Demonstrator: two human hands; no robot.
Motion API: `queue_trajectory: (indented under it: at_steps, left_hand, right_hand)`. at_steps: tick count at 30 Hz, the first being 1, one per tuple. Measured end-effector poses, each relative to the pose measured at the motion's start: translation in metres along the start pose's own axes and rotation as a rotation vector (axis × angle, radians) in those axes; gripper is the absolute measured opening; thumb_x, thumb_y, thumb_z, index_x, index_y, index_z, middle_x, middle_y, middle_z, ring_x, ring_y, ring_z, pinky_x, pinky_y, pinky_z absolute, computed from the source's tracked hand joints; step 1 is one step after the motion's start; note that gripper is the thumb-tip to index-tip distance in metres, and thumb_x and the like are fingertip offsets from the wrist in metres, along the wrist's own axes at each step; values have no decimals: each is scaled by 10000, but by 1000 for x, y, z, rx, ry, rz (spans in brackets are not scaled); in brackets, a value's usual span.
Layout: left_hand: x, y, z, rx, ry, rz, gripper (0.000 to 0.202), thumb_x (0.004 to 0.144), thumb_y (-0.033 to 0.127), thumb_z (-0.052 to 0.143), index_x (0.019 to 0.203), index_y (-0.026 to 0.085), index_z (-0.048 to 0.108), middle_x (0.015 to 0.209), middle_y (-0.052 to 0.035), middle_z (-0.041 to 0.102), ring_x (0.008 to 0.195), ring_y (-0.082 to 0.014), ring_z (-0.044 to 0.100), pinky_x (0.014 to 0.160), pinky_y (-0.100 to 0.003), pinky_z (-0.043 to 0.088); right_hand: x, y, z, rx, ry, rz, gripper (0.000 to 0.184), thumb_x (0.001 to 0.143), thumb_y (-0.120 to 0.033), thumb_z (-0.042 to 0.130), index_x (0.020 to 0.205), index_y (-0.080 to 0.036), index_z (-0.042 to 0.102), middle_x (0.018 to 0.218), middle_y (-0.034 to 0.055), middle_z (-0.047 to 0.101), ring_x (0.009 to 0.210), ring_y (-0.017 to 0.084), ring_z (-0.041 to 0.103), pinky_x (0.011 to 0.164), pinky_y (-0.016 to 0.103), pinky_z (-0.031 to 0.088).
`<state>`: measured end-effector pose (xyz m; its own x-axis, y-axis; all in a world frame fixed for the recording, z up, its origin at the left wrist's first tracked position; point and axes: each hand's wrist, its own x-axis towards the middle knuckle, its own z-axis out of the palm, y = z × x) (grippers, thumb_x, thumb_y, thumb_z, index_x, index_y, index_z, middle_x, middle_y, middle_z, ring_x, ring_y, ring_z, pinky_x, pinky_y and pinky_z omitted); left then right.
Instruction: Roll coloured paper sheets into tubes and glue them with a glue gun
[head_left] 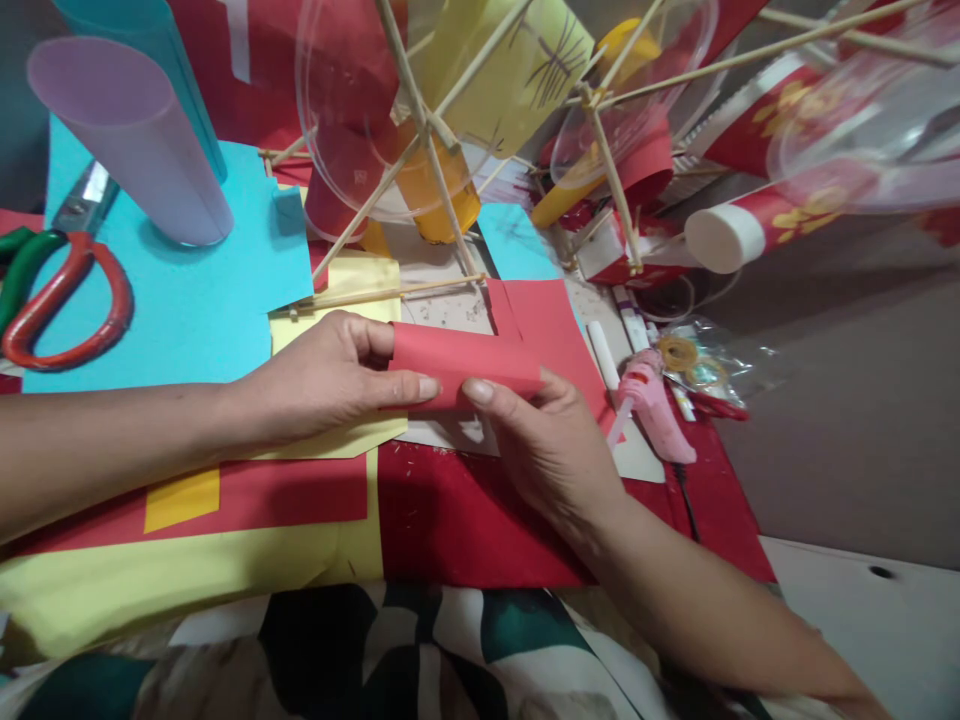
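Observation:
A rolled piece of red paper (pixel 466 350) lies level between my two hands, above the middle of the table. My left hand (pixel 337 375) grips its left end, thumb along the front and fingers behind. At the other end my right hand (pixel 544 430) pinches it, with the thumb pressed on the front near the left thumb. The fingers behind the roll are mostly hidden. Under and behind it lie a flat red sheet (pixel 551 320) and a yellow sheet (pixel 352 275).
Red-handled scissors (pixel 82 270) and a lilac paper tube (pixel 142 150) rest on blue paper (pixel 217 320) at left. A wooden stick frame (pixel 424 130) with clear plastic discs rises behind my hands. A pink glue gun (pixel 652 405) lies at right, near tape rolls (pixel 679 353).

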<state>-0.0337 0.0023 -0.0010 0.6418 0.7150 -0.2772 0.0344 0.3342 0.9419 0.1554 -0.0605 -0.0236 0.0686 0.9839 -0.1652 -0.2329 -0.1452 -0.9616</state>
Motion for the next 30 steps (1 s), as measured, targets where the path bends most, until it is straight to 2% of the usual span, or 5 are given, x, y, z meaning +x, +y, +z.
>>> queue_trajectory:
  at_steps: [5,8,11,19,30]
  left_hand:
    - [-1,2,2,-10,-23,-20,237,722,252,810,956,217,805,914,-30,800,908,-228,744,780,-305,612]
    - [-1,2,0,74,25,-21,128,717,286,814,810,202,786,735,-4,753,708,-175,709,605,-233,557]
    - [0,2,-3,175,80,-8,167,729,338,802,687,187,746,600,14,672,557,-125,624,491,-195,456]
    - [1,6,-4,148,60,41,105,723,269,789,655,203,745,637,27,696,589,-114,613,564,-203,470]
    - [9,-1,-9,153,38,19,176,737,270,769,607,172,704,562,15,646,514,-91,567,480,-173,406]
  right_hand:
    - [2,-1,-2,-14,37,-47,144,729,-328,856,849,-273,798,922,6,809,841,216,754,830,407,626]
    - [3,-3,-3,-19,57,-74,121,738,-329,852,840,-288,801,909,1,808,863,213,756,860,405,620]
    - [2,-5,-3,-11,46,-84,93,758,-326,837,838,-294,803,881,1,806,883,219,761,882,416,617]
    - [3,-4,-3,13,45,-87,82,763,-316,833,836,-294,803,882,6,805,837,222,760,854,431,617]
    - [4,2,-8,-60,69,-97,154,722,-346,862,828,-251,803,893,12,803,826,203,737,794,366,604]
